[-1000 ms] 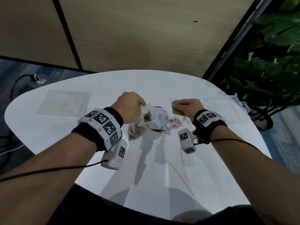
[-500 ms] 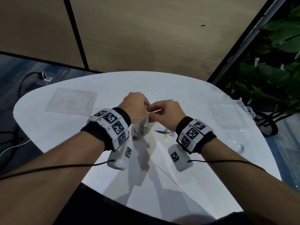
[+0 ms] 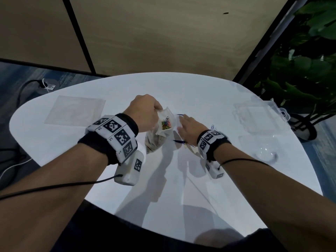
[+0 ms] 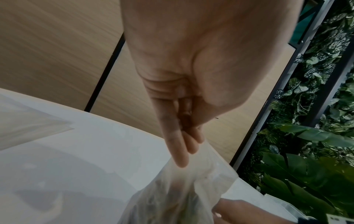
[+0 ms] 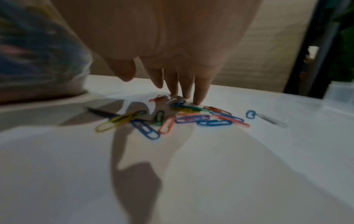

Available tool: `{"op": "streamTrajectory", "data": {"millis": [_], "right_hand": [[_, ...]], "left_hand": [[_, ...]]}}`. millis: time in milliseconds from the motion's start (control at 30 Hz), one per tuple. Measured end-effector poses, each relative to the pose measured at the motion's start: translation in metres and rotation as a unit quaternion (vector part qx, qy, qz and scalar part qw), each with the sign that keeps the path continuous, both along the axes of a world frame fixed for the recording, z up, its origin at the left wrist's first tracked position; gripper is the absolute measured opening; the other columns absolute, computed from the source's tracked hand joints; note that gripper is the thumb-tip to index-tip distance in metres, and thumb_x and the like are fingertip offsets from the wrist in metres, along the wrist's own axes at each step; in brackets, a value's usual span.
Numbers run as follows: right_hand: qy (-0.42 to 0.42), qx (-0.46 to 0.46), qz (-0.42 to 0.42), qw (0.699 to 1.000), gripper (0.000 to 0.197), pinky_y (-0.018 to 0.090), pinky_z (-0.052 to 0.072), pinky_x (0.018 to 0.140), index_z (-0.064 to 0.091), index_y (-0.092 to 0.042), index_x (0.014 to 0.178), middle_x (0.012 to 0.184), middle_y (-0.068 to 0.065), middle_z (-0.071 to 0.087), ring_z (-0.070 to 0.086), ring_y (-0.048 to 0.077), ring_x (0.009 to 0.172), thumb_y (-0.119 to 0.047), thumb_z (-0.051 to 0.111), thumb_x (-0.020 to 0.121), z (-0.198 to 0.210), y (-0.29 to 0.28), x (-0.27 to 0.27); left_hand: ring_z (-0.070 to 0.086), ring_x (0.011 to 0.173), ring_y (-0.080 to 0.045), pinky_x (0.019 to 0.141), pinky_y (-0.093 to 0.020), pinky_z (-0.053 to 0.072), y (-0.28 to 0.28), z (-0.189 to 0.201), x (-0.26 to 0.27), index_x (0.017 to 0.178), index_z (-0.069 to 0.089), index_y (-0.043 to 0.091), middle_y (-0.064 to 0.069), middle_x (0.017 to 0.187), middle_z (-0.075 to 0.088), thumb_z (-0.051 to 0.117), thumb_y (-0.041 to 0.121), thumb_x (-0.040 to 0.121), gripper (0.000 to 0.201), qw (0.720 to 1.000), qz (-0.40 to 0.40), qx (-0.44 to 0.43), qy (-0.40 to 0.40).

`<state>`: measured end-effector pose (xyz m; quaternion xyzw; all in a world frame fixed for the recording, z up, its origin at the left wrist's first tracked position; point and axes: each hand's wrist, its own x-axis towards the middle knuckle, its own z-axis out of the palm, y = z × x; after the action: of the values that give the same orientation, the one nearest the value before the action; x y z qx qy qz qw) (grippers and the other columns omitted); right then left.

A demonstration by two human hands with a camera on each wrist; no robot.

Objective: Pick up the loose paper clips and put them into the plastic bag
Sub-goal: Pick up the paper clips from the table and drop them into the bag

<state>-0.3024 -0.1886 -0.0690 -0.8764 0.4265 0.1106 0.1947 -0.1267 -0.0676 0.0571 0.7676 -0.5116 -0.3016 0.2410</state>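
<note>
My left hand [image 3: 156, 110] pinches the rim of the clear plastic bag [image 3: 160, 135] and holds it up off the white table [image 3: 163, 179]; the left wrist view shows its fingers [image 4: 184, 145] curled on the bag's edge [image 4: 206, 166]. Several coloured paper clips [image 3: 166, 123] lie inside the bag. My right hand [image 3: 183, 124] is spread flat just right of the bag. In the right wrist view its straight fingertips [image 5: 198, 100] touch the far side of a pile of loose paper clips [image 5: 191, 118] on the table. One silver clip [image 5: 272, 119] lies apart at the right.
A flat empty clear bag [image 3: 74, 110] lies at the table's left. A clear plastic box [image 3: 258, 115] and a clear round lid [image 3: 265, 151] sit at the right. A potted plant [image 3: 309, 70] stands beyond the right edge. Cables run over the floor at the left.
My right hand carried pinched clips from the pile to the bag's mouth, then came back down to the pile with straight fingers. My left hand kept hold of the bag.
</note>
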Motion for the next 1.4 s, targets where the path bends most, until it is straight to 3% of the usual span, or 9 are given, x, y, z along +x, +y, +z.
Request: {"op": "streamTrajectory", "data": {"millis": [133, 333, 500, 633, 767, 933, 1133, 1300, 1400], "right_hand": [[0.072, -0.055, 0.125, 0.988, 0.061, 0.046, 0.035, 0.111, 0.023, -0.011, 0.150, 0.159, 0.013, 0.016, 0.028, 0.029, 0.141, -0.038, 0.041, 0.099, 0.001, 0.022, -0.010], [-0.020, -0.131, 0.188, 0.973, 0.019, 0.044, 0.053, 0.079, 0.068, -0.001, 0.101, 0.112, 0.015, 0.064, 0.063, 0.037, 0.099, -0.004, 0.052, 0.092, -0.004, 0.029, -0.050], [0.031, -0.123, 0.129, 0.983, 0.023, 0.035, 0.051, 0.080, 0.074, -0.007, 0.095, 0.100, 0.010, 0.066, 0.064, 0.030, 0.094, -0.007, 0.051, 0.092, 0.010, 0.019, -0.059], [-0.066, -0.060, -0.082, 0.993, 0.013, 0.032, 0.053, 0.087, 0.080, -0.012, 0.089, 0.091, 0.007, 0.076, 0.068, 0.023, 0.089, -0.016, 0.069, 0.086, 0.026, 0.010, -0.061], [-0.291, 0.096, -0.295, 0.905, 0.003, 0.034, 0.061, 0.080, 0.079, -0.008, 0.080, 0.078, 0.011, 0.076, 0.075, 0.024, 0.074, -0.009, 0.079, 0.077, 0.057, 0.009, -0.049], [-0.532, 0.263, -0.296, 0.749, 0.007, 0.026, 0.060, 0.076, 0.073, 0.004, 0.087, 0.079, 0.012, 0.071, 0.070, 0.018, 0.070, 0.004, 0.074, 0.080, 0.110, 0.026, -0.008], [-0.416, 0.170, -0.118, 0.885, 0.012, 0.034, 0.061, 0.078, 0.078, -0.011, 0.092, 0.083, 0.007, 0.077, 0.075, 0.021, 0.078, -0.008, 0.076, 0.081, 0.109, 0.054, 0.016], [-0.416, 0.112, -0.194, 0.881, 0.013, 0.031, 0.061, 0.078, 0.077, -0.012, 0.095, 0.088, 0.005, 0.076, 0.074, 0.019, 0.084, -0.010, 0.066, 0.088, 0.103, 0.025, -0.010], [-0.160, -0.050, -0.185, 0.968, 0.023, 0.022, 0.048, 0.093, 0.072, -0.019, 0.112, 0.111, 0.002, 0.073, 0.068, 0.018, 0.100, -0.021, 0.059, 0.093, 0.074, -0.008, -0.051]], "left_hand": [[0.067, 0.103, -0.034, 0.093, -0.042, 0.055, -0.002, -0.001, -0.001, 0.121, 0.068, 0.009, -0.018, 0.111, 0.069, 0.043, 0.003, 0.096, 0.037, 1.000, -0.004, 0.003, -0.004], [0.068, 0.100, -0.033, 0.091, -0.042, 0.056, -0.001, -0.001, -0.003, 0.119, 0.070, 0.011, -0.015, 0.108, 0.070, 0.042, 0.006, 0.097, 0.036, 1.000, -0.017, -0.001, -0.019], [0.070, 0.093, -0.032, 0.087, -0.042, 0.059, -0.001, -0.003, -0.001, 0.119, 0.070, 0.011, -0.015, 0.106, 0.070, 0.043, 0.004, 0.097, 0.035, 1.000, -0.016, -0.005, -0.017], [0.070, 0.093, -0.032, 0.087, -0.042, 0.059, -0.002, -0.005, -0.002, 0.119, 0.069, 0.010, -0.017, 0.109, 0.070, 0.043, 0.004, 0.097, 0.035, 1.000, -0.023, -0.005, -0.016], [0.071, 0.089, -0.032, 0.083, -0.042, 0.060, -0.004, -0.006, -0.002, 0.118, 0.070, 0.011, -0.017, 0.105, 0.069, 0.043, 0.004, 0.097, 0.034, 1.000, -0.019, 0.001, -0.008], [0.072, 0.083, -0.033, 0.079, -0.042, 0.061, -0.004, -0.006, -0.001, 0.117, 0.070, 0.010, -0.010, 0.094, 0.067, 0.044, 0.002, 0.095, 0.035, 1.000, -0.012, 0.019, -0.014], [0.070, 0.089, -0.032, 0.082, -0.042, 0.060, -0.004, -0.004, -0.002, 0.114, 0.072, 0.010, -0.011, 0.091, 0.069, 0.050, 0.000, 0.091, 0.034, 1.000, -0.010, 0.014, -0.011], [0.073, 0.077, -0.032, 0.074, -0.040, 0.062, -0.003, -0.004, 0.005, 0.113, 0.071, 0.009, -0.007, 0.086, 0.065, 0.044, -0.002, 0.091, 0.036, 1.000, -0.001, 0.025, -0.004], [0.073, 0.078, -0.033, 0.073, -0.041, 0.063, -0.002, -0.003, 0.006, 0.114, 0.071, 0.009, -0.007, 0.088, 0.064, 0.042, -0.001, 0.092, 0.037, 1.000, 0.003, 0.024, 0.001]]}}
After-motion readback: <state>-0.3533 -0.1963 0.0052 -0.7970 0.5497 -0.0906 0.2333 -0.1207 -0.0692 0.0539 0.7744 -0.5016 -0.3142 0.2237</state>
